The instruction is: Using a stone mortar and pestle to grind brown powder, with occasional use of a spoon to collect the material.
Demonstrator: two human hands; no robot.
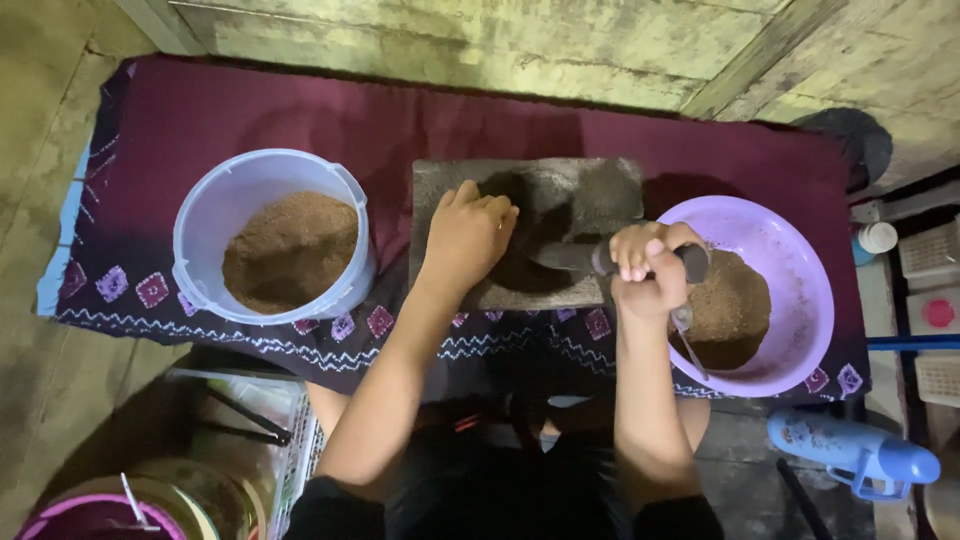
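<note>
Well, the left hand (465, 235) lay on the flat grey grinding stone slab (525, 230), fingers curled together over a dark heap of paste. The right hand (650, 270) was wrapped tight round the dark cylindrical stone roller (575, 257), beside the purple plastic bowl (790, 290) of brown powder. Best, I'd say, to gather the paste centrally, clear of the roller.

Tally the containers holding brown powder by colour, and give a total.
White bucket, beside the left hand: 1
Purple basin, beside the right hand: 1
Total: 2
</note>
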